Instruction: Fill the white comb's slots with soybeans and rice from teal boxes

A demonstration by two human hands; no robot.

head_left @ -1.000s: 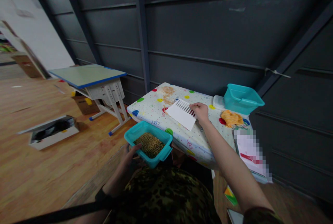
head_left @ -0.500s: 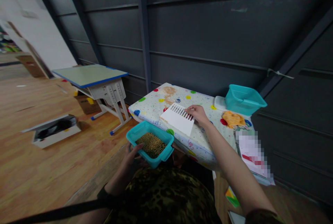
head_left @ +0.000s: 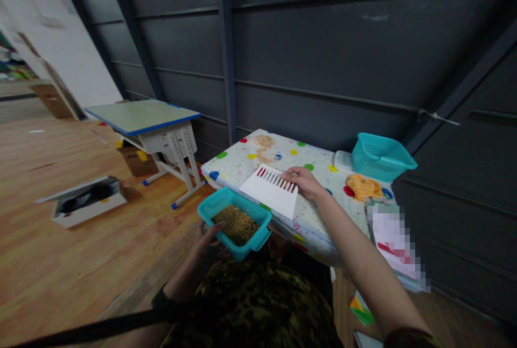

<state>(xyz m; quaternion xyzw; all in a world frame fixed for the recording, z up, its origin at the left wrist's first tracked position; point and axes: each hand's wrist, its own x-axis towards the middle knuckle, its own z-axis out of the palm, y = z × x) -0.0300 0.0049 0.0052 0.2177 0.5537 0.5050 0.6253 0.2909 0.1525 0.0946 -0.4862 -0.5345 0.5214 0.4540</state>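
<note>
My left hand (head_left: 205, 239) grips the near side of a teal plastic bin (head_left: 210, 208) filled with brownish beans (head_left: 236, 224), holding it just below the near-left edge of a table covered in a polka-dot cloth (head_left: 242, 162). My right hand (head_left: 302, 182) holds the slotted end of a white flat scraper with comb-like slits (head_left: 271, 190), which lies on the cloth with its plain end reaching the table edge above the bin. A small patch of tan grain (head_left: 263, 143) lies on the far left of the cloth.
A second teal bin (head_left: 382, 156) stands at the table's back right on a white lid (head_left: 343, 161), with an orange cloth (head_left: 363, 186) in front of it. A blurred paper (head_left: 393, 243) lies at the right. A blue-edged desk (head_left: 141, 116) and an open box (head_left: 83, 205) stand on the wooden floor.
My right hand has slid the white scraper across the cloth toward the near-left edge, closer to the bin. The bin in my left hand has stayed nearly still.
</note>
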